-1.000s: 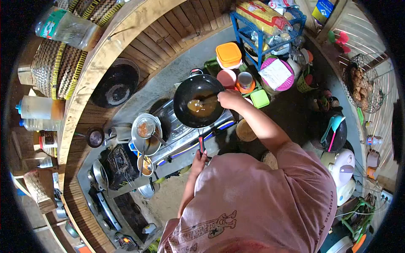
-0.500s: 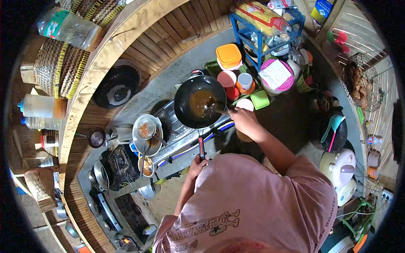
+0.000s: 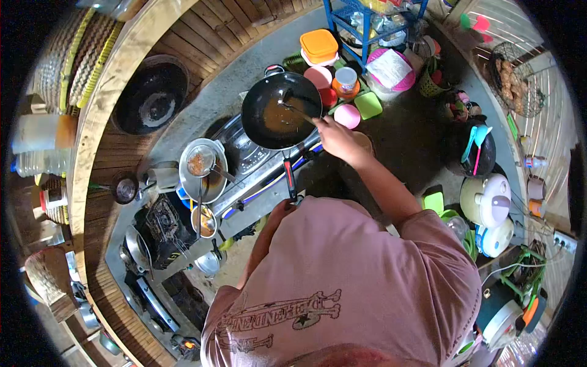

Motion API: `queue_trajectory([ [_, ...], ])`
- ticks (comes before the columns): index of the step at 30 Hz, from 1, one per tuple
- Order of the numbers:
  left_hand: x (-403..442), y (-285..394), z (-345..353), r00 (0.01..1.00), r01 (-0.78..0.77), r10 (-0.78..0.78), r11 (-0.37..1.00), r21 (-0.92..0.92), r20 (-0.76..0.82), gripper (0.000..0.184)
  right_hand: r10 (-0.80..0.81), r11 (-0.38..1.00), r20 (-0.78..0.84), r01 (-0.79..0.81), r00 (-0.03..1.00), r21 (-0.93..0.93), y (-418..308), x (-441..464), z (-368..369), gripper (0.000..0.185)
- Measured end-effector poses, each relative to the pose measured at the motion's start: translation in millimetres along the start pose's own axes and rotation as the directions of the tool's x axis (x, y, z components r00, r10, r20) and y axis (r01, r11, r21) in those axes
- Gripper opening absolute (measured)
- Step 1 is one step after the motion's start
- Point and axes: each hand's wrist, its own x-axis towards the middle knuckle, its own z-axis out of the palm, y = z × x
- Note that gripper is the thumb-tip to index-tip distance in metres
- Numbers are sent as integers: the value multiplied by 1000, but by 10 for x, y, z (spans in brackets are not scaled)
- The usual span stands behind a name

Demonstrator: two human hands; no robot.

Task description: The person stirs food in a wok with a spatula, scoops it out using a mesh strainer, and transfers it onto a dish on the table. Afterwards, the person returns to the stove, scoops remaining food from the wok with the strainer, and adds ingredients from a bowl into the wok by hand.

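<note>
A black wok (image 3: 255,119) holds a shallow pool of brown liquid (image 3: 282,116) and sits on the stove (image 3: 247,156). My right hand (image 3: 335,136) is closed around the handle of a spatula (image 3: 296,109), whose dark head dips into the wok near the liquid's far edge. Below the wok, its black and red handle (image 3: 290,174) points toward my body. My left hand (image 3: 282,211) is closed at the end of that handle, partly hidden by my shirt.
Left of the wok, a strainer (image 3: 200,164) rests over a metal pot (image 3: 218,191), beside a small bowl of food (image 3: 204,221). Plastic containers, including an orange-lidded tub (image 3: 319,46) and a green lid (image 3: 367,105), stand to the right. A blue rack (image 3: 361,27) is behind them.
The spatula head has moved from the right part of the liquid toward the wok's far side. The whole view has shifted, so the wok appears higher and further left.
</note>
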Motion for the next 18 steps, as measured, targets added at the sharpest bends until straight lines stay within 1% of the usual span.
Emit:
queue_trajectory([
  [1,-13,-76,-56,1000,-7,7,1000,-2,9,39,-34,999,-55,35,998,5,-39,-56,158,42],
  [3,-78,-225,-159,998,-25,30,997,-73,57,43,6,1000,-32,-6,999,18,-206,-183,323,45],
  [4,-8,-522,-257,996,-52,58,995,-86,72,45,8,998,-72,-3,997,68,-173,-239,521,45],
  [6,-82,-745,-411,996,-37,44,995,-88,79,45,21,999,-104,-16,994,50,-227,-369,702,45],
  [7,-135,-803,-494,996,-25,31,996,-80,79,45,30,999,-133,-24,991,45,-267,-434,784,45],
  [8,-207,-845,-571,997,-10,16,997,-76,77,45,118,989,-95,-109,988,96,-288,-485,898,43],
  [9,-245,-876,-642,997,3,3,997,-73,79,45,126,989,-101,-118,987,84,-285,-510,996,43],
  [11,-308,-964,-764,996,23,-17,997,-69,86,46,102,987,-184,-75,978,145,-321,-524,1082,40],
  [13,-366,-1058,-863,994,37,-32,998,-53,105,46,158,983,-185,-138,970,118,-399,-548,1111,38],
  [16,-362,-1131,-982,989,48,-44,999,-26,144,47,212,977,-242,-196,947,88,-512,-483,1193,34],
  [18,-340,-1180,-1075,986,45,-42,999,-13,162,47,205,977,-259,-183,944,107,-625,-433,1233,33],
])
